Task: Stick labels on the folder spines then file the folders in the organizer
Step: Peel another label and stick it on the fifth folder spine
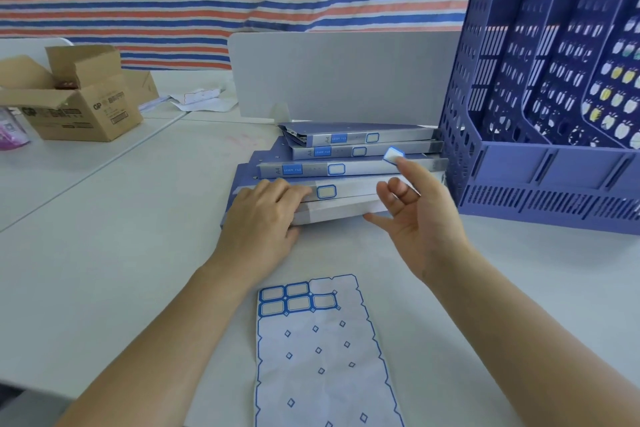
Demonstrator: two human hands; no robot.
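I had the left hand (263, 215) laid flat on the near left end of the folders (360, 168), fingers (294, 192) straight and pressing, grasping nothing. I judged this was to stop the stepped stack sliding while a label went on. The five folders lay flat on the table (121, 236), spines toward me, each set back a little from the one below so that every spine showed. Four spines carried a blue-edged label; the bottom folder (343, 210), nearest me, showed none that I could see.

The right hand (415, 215) hovered over the stack's right half, unclenched, thumb spread wide. One loose label (392, 154) clung to the forefinger's tip rather than being pinched, which I supposed left it ready to press straight down. The sheet (322, 357) lay just in front of me, with five labels unpeeled at its top corner. The organizer (540, 180) stood just right of the stack, its slots holding no folders that I could see. Filing had not begun.
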